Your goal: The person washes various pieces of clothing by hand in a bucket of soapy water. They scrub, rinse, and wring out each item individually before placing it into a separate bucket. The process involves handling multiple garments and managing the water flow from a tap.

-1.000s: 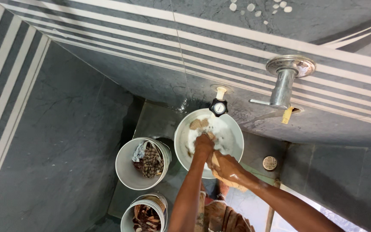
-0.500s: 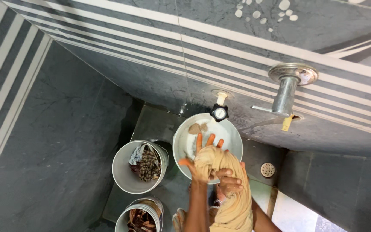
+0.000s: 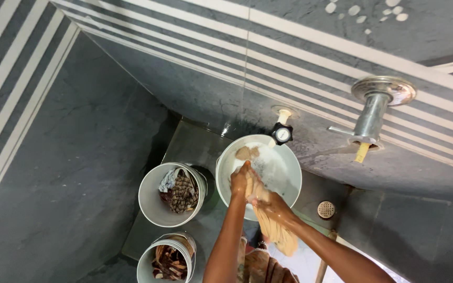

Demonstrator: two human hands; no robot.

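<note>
Grey tiled wall [image 3: 132, 94], likely wet floor [image 3: 195, 152], 3 buckets [image 3: 155, 196]

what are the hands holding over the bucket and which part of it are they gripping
Both hands grip a wet tan cloth: the left hand at its upper end, the right hand around its middle, above the white bucket.

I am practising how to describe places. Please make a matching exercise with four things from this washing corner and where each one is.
Things:
1. tan cloth
2. checked cloth
3. black tap knob
4. round drain cover

Places:
a. in the floor, right of the big basin
b. on the wall above the big basin
c. between both hands, left hand and right hand
d. in the middle bucket

Pairs: 1-c, 2-d, 3-b, 4-a
</note>
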